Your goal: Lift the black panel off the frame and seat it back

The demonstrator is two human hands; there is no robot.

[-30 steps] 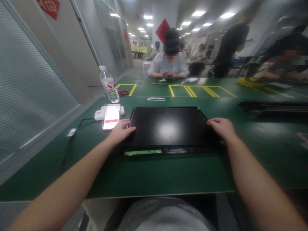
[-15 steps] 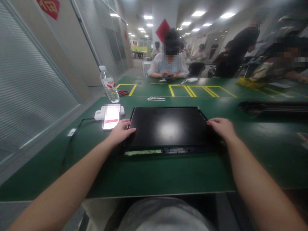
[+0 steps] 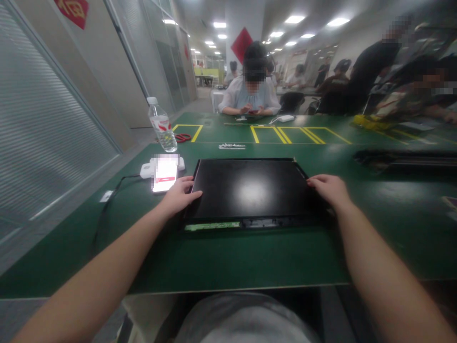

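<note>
A flat black display panel (image 3: 250, 188) lies in a dark frame on the green table, with light glaring off its middle. Along its near edge a green circuit board strip (image 3: 212, 226) is exposed. My left hand (image 3: 181, 194) grips the panel's left edge, thumb on top and fingers at the side. On the right edge, my right hand (image 3: 329, 189) has its fingers closed at the rim; their tips are partly hidden. A lit phone (image 3: 165, 175) rests just beyond my left hand, propped on a white power strip (image 3: 145, 170).
A water bottle (image 3: 163, 126) and red scissors (image 3: 183, 138) stand at the far left. Small white pieces (image 3: 232, 146) lie behind the panel. Dark long parts (image 3: 407, 162) sit at the right. A person (image 3: 252, 90) sits across the table (image 3: 250, 267); several others are behind.
Both my hands and the panel stay in almost the same place. In the background at the right, a standing person in dark clothes has shifted to the right.
</note>
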